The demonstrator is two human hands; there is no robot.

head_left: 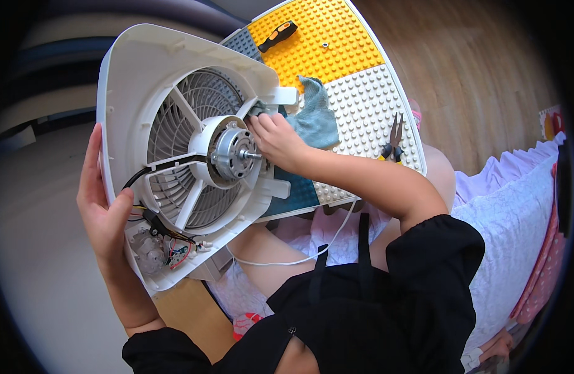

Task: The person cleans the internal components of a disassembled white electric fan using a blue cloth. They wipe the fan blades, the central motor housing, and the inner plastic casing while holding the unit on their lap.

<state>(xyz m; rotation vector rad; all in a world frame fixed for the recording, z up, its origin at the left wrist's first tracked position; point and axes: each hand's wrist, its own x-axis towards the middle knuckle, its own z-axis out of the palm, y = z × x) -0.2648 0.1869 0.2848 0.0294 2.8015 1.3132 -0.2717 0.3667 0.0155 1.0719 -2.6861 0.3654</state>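
A white plastic fan housing (122, 93) is tilted up in front of me, its open back showing a round grille (175, 128) and a silver motor (231, 153) with a bare shaft. My left hand (103, 199) grips the housing's left rim, thumb on the inner side near a black cable (135, 177). My right hand (275, 138) is closed on a grey-green cloth (260, 108), its fingers at the ring beside the motor. A larger grey-green cloth part (315, 118) lies on the studded table; whether both are one cloth is hidden by the hand.
On the studded table top (361, 106) lie a black-and-orange screwdriver (278, 36), a small metal part (325, 45) and pliers (394, 140). Exposed wires and a small circuit board (180, 254) sit in the housing's lower corner. A white cord (299, 260) crosses my lap.
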